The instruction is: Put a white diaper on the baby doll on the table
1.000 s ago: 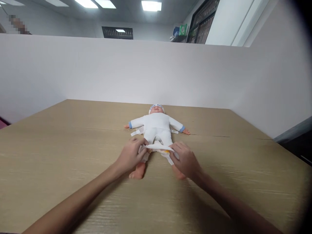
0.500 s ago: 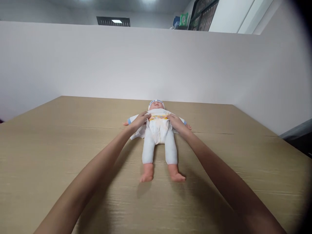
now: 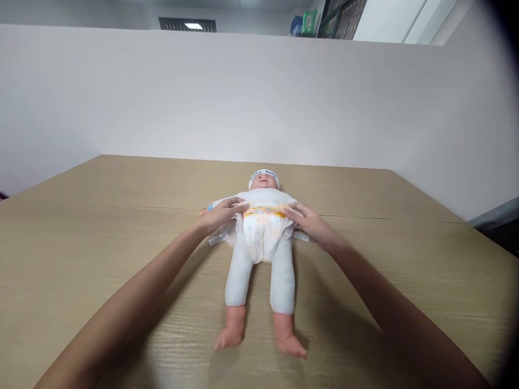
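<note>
A baby doll (image 3: 283, 281) in white clothes and a lettered white headband lies on its back, feet toward me. A white diaper (image 3: 263, 237) with an orange patterned waistband covers its hips. My left hand (image 3: 225, 212) pinches the diaper's upper front edge at the left, thumb on the waistband. Over at the right, my right hand (image 3: 308, 219) grips the opposite corner, thumb on top. Parts of the fingers of both hands are hidden. Loose side tabs of the diaper stick out below each hand and lie on the table.
The wide tan tabletop (image 3: 121, 259) has a seam running across it behind my hands. A white partition wall (image 3: 243, 97) rises along its far edge. A green package (image 3: 309, 21) shows beyond the wall's top.
The doll appears larger and lower in view. My hands remain at the diaper's waistband corners, now slightly farther apart in view. The right side tab has come into clearer sight.
</note>
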